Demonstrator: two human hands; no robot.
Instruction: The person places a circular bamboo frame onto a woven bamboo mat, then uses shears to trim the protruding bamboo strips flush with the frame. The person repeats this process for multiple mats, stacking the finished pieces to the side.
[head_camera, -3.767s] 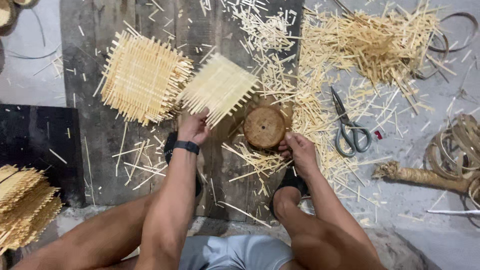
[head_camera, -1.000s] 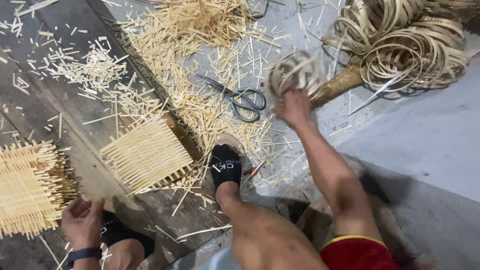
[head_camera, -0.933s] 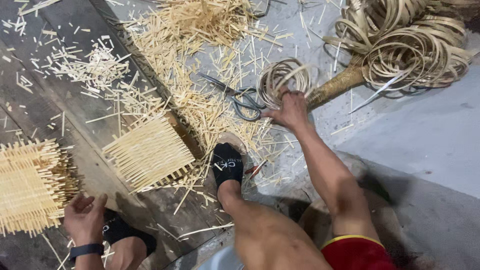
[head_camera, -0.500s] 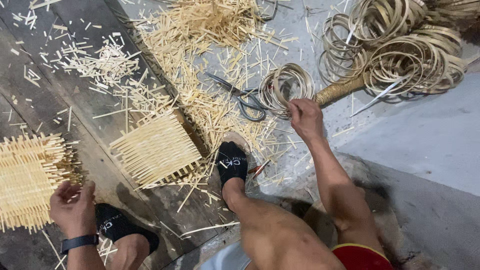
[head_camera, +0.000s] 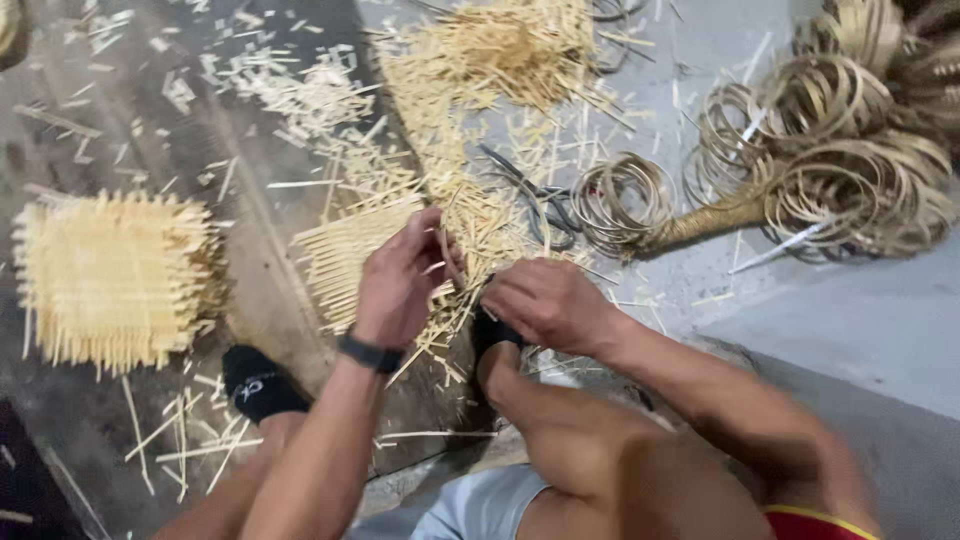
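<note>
Grey concrete floor fills the right of the view, and dark worn wooden boards run down the left, both littered with pale bamboo splinters. Near the top, a loose heap of short bamboo sticks spreads downward toward the person's hands.

Both hands meet near the middle of the view, just above the right foot in its black sock. The left hand, with a dark band at the wrist, has its fingers curled around a thin bamboo strip, its grip pinching the strip between thumb and fingertips. The right hand sits just beside it, fingers bent inward; motion blur hides whether its grip is pinching anything.

Directly behind the left hand lies a small woven bamboo panel, partly covered by the hand. A larger woven panel rests on the boards well apart to the left. A pair of scissors lies among the sticks just beyond the hands. To their right sits a small coil of cane, and further right a big bundle of coiled cane strips.
</note>
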